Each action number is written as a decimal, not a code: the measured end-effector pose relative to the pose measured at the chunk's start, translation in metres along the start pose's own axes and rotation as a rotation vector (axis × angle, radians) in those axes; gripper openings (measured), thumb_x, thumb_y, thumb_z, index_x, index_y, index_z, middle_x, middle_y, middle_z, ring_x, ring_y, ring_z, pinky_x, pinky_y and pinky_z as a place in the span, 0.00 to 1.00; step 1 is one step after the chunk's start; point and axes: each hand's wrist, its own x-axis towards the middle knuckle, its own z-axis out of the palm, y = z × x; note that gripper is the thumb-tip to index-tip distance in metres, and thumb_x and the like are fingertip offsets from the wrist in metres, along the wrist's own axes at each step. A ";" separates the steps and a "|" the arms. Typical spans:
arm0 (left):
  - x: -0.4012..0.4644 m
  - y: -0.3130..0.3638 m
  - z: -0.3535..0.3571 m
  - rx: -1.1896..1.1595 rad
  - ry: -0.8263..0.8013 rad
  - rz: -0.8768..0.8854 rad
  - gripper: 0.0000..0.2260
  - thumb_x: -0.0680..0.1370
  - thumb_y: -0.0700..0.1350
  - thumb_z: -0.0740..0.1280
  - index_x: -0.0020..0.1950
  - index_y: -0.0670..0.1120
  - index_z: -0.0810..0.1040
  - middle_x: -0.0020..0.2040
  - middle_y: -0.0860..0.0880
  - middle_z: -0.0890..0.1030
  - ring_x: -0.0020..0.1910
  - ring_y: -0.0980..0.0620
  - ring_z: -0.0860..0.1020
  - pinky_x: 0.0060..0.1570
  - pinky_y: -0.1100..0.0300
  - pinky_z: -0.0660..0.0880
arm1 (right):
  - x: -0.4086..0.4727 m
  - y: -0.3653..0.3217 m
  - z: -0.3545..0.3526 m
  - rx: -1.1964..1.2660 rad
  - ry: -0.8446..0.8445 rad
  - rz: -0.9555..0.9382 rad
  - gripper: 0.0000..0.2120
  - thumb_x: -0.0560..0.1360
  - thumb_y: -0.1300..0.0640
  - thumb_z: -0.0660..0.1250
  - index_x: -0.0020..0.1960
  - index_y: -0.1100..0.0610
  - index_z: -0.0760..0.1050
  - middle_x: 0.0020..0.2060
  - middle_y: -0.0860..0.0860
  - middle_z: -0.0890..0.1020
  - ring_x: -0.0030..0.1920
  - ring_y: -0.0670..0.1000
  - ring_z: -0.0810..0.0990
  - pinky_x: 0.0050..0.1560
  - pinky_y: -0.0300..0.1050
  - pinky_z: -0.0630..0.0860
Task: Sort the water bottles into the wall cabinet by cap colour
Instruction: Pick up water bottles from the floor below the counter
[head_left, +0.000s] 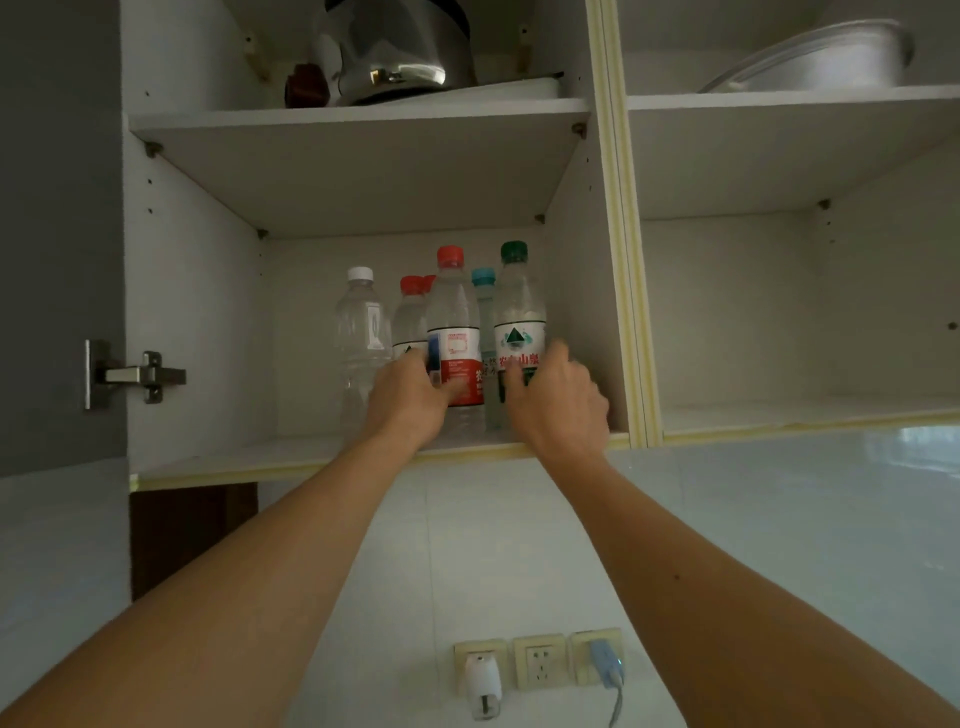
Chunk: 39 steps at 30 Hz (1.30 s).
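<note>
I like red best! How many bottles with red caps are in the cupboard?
3: tall front one held by the left hand, one behind-left, another cap peeking between. More may hide.

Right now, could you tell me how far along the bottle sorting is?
Several bottles already stand on the lower left shelf: a white-capped bottle, then red caps together. In hand: the left hand grips a red-capped bottle, the right hand a green-capped bottle. The blue-capped bottle stands between them; final grouping remains.

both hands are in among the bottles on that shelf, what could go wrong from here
The bottles stand tightly bunched, so the left hand on the front red-capped bottle may knock the red-capped bottle behind. The right hand grips the green-capped bottle near the shelf edge, where it could tip out.
</note>
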 end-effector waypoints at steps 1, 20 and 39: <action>-0.005 0.001 -0.006 -0.007 0.028 0.008 0.18 0.78 0.53 0.72 0.64 0.46 0.78 0.55 0.50 0.83 0.47 0.55 0.80 0.44 0.61 0.72 | -0.002 0.000 -0.001 0.055 0.068 -0.042 0.16 0.81 0.42 0.62 0.60 0.53 0.71 0.44 0.46 0.75 0.39 0.48 0.73 0.32 0.38 0.59; -0.203 0.030 -0.129 0.040 -0.074 0.105 0.22 0.83 0.56 0.63 0.34 0.44 0.75 0.28 0.49 0.70 0.24 0.58 0.66 0.30 0.60 0.65 | -0.206 -0.007 -0.149 0.439 -0.351 -0.174 0.26 0.84 0.53 0.56 0.31 0.65 0.67 0.25 0.59 0.72 0.29 0.58 0.70 0.33 0.55 0.70; -0.625 -0.134 -0.099 -0.047 -0.714 -0.559 0.24 0.86 0.57 0.54 0.36 0.46 0.74 0.31 0.47 0.73 0.29 0.51 0.71 0.34 0.55 0.67 | -0.617 0.072 -0.256 0.301 -0.973 0.341 0.21 0.84 0.53 0.59 0.38 0.63 0.76 0.27 0.53 0.76 0.28 0.49 0.73 0.33 0.50 0.70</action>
